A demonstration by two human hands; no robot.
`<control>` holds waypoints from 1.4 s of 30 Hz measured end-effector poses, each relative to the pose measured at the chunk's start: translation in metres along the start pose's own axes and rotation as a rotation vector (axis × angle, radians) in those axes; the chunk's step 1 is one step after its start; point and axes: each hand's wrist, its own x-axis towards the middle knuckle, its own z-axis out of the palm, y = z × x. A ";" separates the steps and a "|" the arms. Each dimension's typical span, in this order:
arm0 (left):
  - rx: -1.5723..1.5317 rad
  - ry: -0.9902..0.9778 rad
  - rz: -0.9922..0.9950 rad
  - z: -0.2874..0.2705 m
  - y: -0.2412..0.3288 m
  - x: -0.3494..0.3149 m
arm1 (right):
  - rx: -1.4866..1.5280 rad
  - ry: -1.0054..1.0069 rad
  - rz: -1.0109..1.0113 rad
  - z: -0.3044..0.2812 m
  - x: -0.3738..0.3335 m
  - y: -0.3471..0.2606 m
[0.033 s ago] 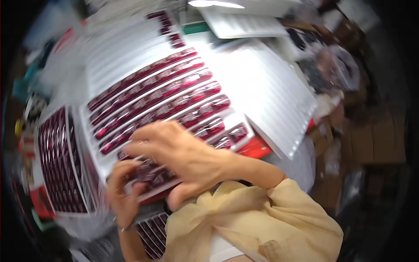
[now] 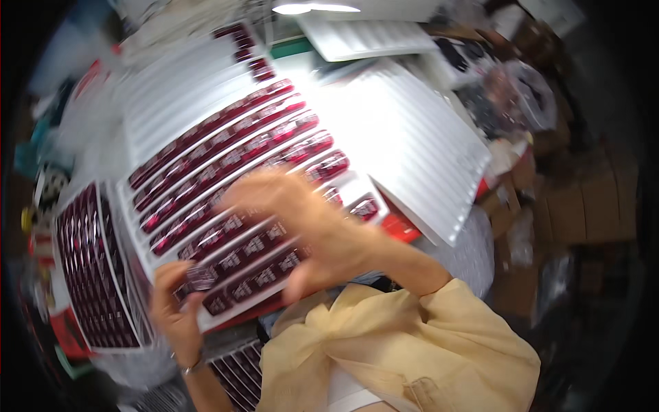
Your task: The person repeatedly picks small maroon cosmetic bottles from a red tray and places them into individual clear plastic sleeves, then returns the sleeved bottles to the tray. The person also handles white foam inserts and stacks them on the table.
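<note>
Small shiny dark red packs (image 2: 226,137) lie in long slanting rows on a white ridged tray (image 2: 152,259) in front of me. At its near left corner, my left hand (image 2: 176,312) is closed, thumb and fingers pinching one small dark red pack (image 2: 201,276). Over the right part of the rows hangs my right hand (image 2: 302,216), smeared by motion. Its thumb stands well apart from its fingers, and I see nothing in it. The hand hides some packs beneath it.
Another tray of dark red packs (image 2: 86,268) stands at the left. White ridged trays (image 2: 432,151) without packs lie at the right, and one more (image 2: 364,40) at the back. Cardboard boxes (image 2: 583,206) and a clear plastic bag (image 2: 532,93) fill the far right.
My right hand has lifted away from my left and moved toward the right, uncovering packs in the near rows. My left hand stays by the near left corner, its pack now showing.
</note>
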 end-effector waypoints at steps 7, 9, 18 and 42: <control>0.646 -0.083 -0.050 -0.027 -0.013 0.021 | -1.286 0.545 0.821 -0.275 -0.214 0.117; 0.662 -0.098 -0.027 -0.024 -0.018 0.021 | -1.376 0.379 0.906 -0.293 -0.254 0.131; 0.658 0.069 0.261 0.064 0.039 0.039 | -1.187 0.573 0.587 -0.294 -0.274 0.126; 0.488 -0.140 0.335 0.193 0.037 0.056 | 0.094 0.390 0.575 -0.102 -0.073 0.071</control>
